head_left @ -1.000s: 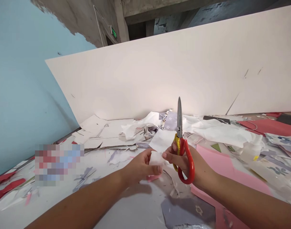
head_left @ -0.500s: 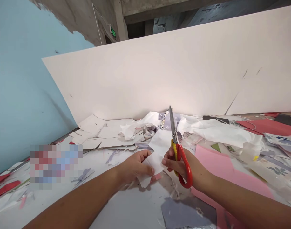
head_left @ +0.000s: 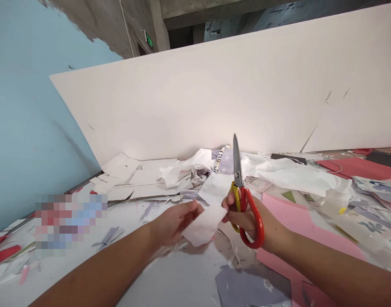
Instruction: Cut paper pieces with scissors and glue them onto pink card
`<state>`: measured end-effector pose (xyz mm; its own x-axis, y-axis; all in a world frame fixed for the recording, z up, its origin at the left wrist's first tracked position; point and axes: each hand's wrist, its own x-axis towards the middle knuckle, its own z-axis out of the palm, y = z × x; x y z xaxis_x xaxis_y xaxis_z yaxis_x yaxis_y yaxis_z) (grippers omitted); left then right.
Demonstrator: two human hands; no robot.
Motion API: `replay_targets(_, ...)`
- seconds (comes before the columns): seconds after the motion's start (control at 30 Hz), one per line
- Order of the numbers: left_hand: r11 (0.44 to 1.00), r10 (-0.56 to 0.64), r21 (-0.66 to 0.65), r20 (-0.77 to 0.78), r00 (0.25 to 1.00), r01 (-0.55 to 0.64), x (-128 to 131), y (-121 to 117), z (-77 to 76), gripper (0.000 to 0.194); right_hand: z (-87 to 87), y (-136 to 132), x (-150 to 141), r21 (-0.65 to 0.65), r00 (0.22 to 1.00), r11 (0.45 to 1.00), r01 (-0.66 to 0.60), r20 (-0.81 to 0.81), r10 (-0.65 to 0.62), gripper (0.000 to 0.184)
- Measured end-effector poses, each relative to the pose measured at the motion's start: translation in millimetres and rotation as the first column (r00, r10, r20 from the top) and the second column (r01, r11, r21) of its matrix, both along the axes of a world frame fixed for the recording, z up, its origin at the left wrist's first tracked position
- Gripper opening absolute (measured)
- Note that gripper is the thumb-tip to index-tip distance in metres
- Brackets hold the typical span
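Note:
My left hand [head_left: 174, 224] pinches a piece of white paper [head_left: 203, 226] near its lower edge, and the sheet's far end reaches toward my right hand. My right hand [head_left: 245, 217] grips a pair of scissors [head_left: 237, 164] with red and yellow handles. Their closed steel blades point up and away, and the tips touch nothing. The paper lies just left of the scissors' pivot and is not between the blades. Part of the handles is hidden by my fingers.
Paper scraps cover the table. A pink card [head_left: 288, 224] lies to the right, a red sheet [head_left: 358, 168] beyond it, and crumpled white paper [head_left: 294, 177] at the back. A tall white board [head_left: 214, 98] leans against a blue wall [head_left: 32, 106].
The white paper has swung down and to the left and now shows more fully between my hands. The scissors have tilted more upright. The whole view has drifted slightly.

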<state>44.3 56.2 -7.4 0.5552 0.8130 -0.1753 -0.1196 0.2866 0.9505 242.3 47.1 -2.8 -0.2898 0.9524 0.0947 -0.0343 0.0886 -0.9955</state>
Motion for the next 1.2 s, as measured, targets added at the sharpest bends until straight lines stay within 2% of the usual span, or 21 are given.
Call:
replay_targets(0.07, 0.991, -0.047, -0.123, 0.084, 0.995, 0.057, 5.3, -4.2, -2.3, 0.042, 3.7, -1.9, -0.8, 0.04, 0.996, 0.999, -0.02, -0.081, 0.024, 0.023)
replay_targets(0.13, 0.991, -0.008, -0.13, 0.148, 0.989, 0.028, 12.0, -10.7, -4.1, 0.031, 7.5, -5.3, -3.3, 0.056, 0.988, 0.997, -0.051, -0.141, 0.059, 0.023)
replay_targets(0.2, 0.994, 0.03, -0.105, 0.142, 0.989, -0.015, 18.1, -17.7, -3.4, 0.014, 10.3, -9.5, -6.4, 0.053, 0.98, 0.994, -0.094, -0.169, 0.102, 0.023)
replay_targets(0.27, 0.997, 0.001, -0.083, 0.139, 0.99, 0.01, 22.0, -22.7, -1.2, 0.027, 11.5, -13.7, -8.7, 0.045, 0.968, 0.989, -0.14, -0.205, 0.147, 0.023)
replay_targets(0.33, 0.994, -0.081, -0.065, 0.148, 0.986, 0.091, 23.0, -24.3, 0.1, 0.041, 11.8, -17.4, -9.4, 0.053, 0.959, 0.984, -0.168, -0.223, 0.176, 0.022)
replay_targets(0.4, 0.985, -0.155, -0.051, 0.141, 0.978, 0.163, 21.8, -22.9, -1.6, 0.049, 12.5, -20.2, -8.8, 0.111, 0.968, 0.98, -0.165, -0.171, 0.182, 0.02)
replay_targets(0.5, 0.981, -0.184, -0.054, 0.069, 0.981, 0.188, 18.1, -19.2, -7.7, 0.047, 13.9, -22.3, -7.8, 0.227, 0.987, 0.965, -0.131, -0.063, 0.149, 0.019)
replay_targets(0.57, 0.985, -0.168, -0.046, 0.023, 0.986, 0.169, 15.6, -17.4, -10.6, 0.039, 13.8, -21.5, -7.6, 0.228, 0.99, 0.966, -0.119, -0.051, 0.134, 0.019)
replay_targets(0.67, 0.997, -0.08, -0.008, -0.028, 0.996, 0.08, 11.7, -15.0, -11.0, 0.033, 12.1, -16.5, -5.3, 0.145, 0.997, 0.989, -0.043, -0.053, 0.051, 0.02)
replay_targets(0.77, 0.996, 0.086, 0.026, -0.03, 0.996, -0.085, 7.2, -9.8, -11.4, 0.029, 11.0, -6.4, 1.9, 0.099, 0.998, 0.994, 0.041, 0.048, -0.046, 0.024)
replay_targets(0.87, 0.973, 0.213, 0.101, -0.032, 0.977, -0.209, 2.8, -1.8, -13.9, 0.025, 9.8, 6.1, 10.7, 0.08, 0.983, 0.997, -0.024, 0.184, 0.009, 0.029)
replay_targets(0.93, 0.958, 0.254, 0.152, -0.058, 0.966, -0.243, 0.7, 3.0, -13.7, 0.023, 8.2, 12.0, 14.6, 0.007, 0.962, 0.995, -0.101, 0.255, 0.096, 0.028)
replay_targets(1.03, 0.929, 0.309, 0.254, -0.139, 0.941, -0.268, -1.5, 6.5, -6.7, 0.024, 7.3, 11.8, 15.7, -0.081, 0.92, 0.988, -0.132, 0.36, 0.152, 0.028)
replay_targets(1.2, 0.886, 0.365, 0.384, -0.232, 0.902, -0.259, -5.6, 5.8, 11.3, 0.02, 12.1, -5.1, 13.4, 0.013, 0.885, 0.99, -0.143, 0.449, 0.122, 0.04)
